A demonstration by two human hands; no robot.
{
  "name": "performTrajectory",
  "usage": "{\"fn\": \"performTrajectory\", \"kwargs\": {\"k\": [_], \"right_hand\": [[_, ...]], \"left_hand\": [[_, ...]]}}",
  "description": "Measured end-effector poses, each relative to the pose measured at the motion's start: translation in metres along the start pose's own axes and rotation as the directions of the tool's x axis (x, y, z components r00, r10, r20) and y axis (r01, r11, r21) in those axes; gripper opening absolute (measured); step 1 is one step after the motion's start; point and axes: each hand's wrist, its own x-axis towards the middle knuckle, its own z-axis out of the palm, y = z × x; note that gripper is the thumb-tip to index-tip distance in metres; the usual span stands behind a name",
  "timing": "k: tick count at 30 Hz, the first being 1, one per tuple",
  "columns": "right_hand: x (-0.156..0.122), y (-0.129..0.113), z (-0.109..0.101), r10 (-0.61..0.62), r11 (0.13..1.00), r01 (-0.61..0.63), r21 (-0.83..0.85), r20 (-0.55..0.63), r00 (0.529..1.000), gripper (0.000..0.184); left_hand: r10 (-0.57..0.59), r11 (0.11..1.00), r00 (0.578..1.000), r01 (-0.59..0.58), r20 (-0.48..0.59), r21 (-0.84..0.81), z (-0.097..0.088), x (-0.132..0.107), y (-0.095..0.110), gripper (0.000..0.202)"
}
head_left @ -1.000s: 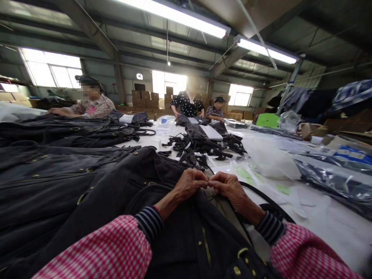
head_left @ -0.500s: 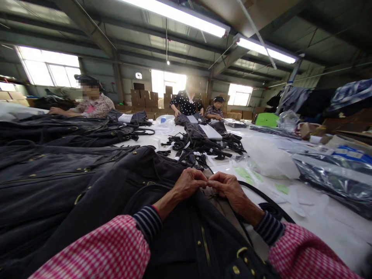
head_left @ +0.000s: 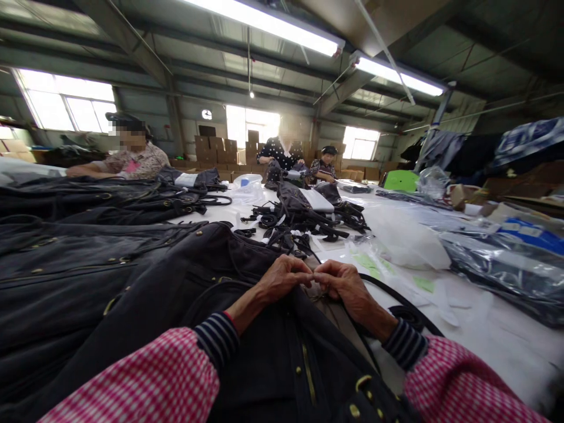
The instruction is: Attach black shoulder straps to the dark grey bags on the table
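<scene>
My left hand (head_left: 279, 279) and my right hand (head_left: 341, 282) meet fingertip to fingertip over a dark jacket (head_left: 220, 305) with brass snaps that lies in front of me. Both hands are closed in a pinch on something small at the jacket's edge; I cannot make out what it is. A black belt (head_left: 399, 299) curves away just right of my right hand. My sleeves are red-and-white check with striped cuffs.
More dark jackets (head_left: 88, 200) are stacked across the left. A heap of black belts (head_left: 304, 220) lies mid-table. Clear plastic bags (head_left: 497, 264) and a white bag (head_left: 405, 238) cover the right. Three people work at the far end, one on the left (head_left: 132, 158).
My hands have stayed together, shifting slightly up and left in view as my head moved. The person at the far end has bent over the belts.
</scene>
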Motion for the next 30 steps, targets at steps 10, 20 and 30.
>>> {"fn": "performTrajectory", "kwargs": {"k": [10,20,30], "right_hand": [[0.002,0.0,0.008,-0.007,0.987,0.015,0.158,-0.05,0.999,0.021],[0.01,-0.003,0.01,-0.014,0.987,0.005,0.16,0.059,0.998,0.02],[-0.063,-0.045,-0.13,0.027,0.649,0.238,-0.723,0.335,0.942,0.037]], "left_hand": [[-0.043,0.996,0.998,0.04,-0.036,-0.082,0.003,-0.003,0.004,0.024],[-0.09,0.995,0.996,0.089,0.01,0.037,0.0,-0.001,0.007,0.026],[0.014,0.472,0.829,-0.499,0.56,0.727,0.039,-0.04,0.082,0.042]]}}
